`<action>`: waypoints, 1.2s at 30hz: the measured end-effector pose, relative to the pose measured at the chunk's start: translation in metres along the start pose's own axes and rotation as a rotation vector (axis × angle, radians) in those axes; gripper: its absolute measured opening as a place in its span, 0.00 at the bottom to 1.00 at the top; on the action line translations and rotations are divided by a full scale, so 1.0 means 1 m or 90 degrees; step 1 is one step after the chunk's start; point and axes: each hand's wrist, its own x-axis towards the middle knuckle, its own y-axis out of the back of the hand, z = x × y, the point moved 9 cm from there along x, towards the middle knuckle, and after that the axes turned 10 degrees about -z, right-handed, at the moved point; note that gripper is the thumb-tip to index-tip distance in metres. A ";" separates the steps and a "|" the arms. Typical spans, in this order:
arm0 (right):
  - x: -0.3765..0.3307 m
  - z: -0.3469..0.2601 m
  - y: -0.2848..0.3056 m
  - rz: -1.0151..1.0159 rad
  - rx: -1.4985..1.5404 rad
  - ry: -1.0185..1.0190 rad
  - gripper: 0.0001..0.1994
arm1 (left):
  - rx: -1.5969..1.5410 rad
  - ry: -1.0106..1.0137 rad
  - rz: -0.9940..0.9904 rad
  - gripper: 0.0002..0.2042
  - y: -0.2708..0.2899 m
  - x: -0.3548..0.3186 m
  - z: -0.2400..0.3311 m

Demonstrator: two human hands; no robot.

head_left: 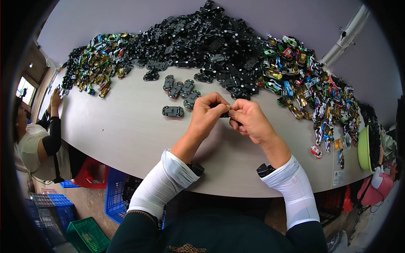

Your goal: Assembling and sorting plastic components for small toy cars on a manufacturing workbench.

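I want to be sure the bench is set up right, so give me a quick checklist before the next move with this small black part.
1. Both hands on the small black part: ok, left hand and right hand pinch it together.
2. Part seated correctly: cannot tell, fingers hide it.
3. Black car bases within reach: ok.
4. Supply pile of black parts: ok, large.
5. Table space under hands: ok.

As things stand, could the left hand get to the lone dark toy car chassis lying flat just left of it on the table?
Probably yes. The chassis lies apart from the others on bare table beside the left hand, nothing between. But both hands pinch a small dark part, so the left would have to let go first.
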 end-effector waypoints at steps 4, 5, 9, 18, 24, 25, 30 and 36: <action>-0.002 -0.008 0.003 -0.045 0.015 -0.014 0.06 | -0.144 0.104 0.020 0.05 0.004 -0.002 -0.023; -0.002 -0.008 0.004 -0.043 0.015 -0.014 0.06 | -0.145 0.105 0.019 0.05 0.003 -0.002 -0.023; -0.003 -0.006 0.005 -0.034 0.020 -0.035 0.06 | -0.095 0.097 0.021 0.05 0.004 -0.001 -0.022; 0.005 0.004 0.006 0.062 -0.148 -0.007 0.04 | 0.283 -0.069 0.083 0.03 0.003 -0.008 0.006; -0.002 0.019 0.041 0.017 -0.334 -0.180 0.06 | 0.562 -0.025 -0.013 0.08 -0.026 -0.003 -0.004; -0.001 0.011 0.052 0.026 -0.444 -0.123 0.06 | 0.637 -0.033 -0.031 0.08 -0.026 -0.006 -0.002; -0.025 -0.052 0.106 0.346 -0.767 -0.062 0.08 | 0.808 0.073 -0.045 0.09 0.007 -0.015 0.015; -0.064 -0.072 0.171 0.699 -0.895 -0.026 0.15 | 0.853 -0.116 -0.013 0.10 -0.023 0.031 0.033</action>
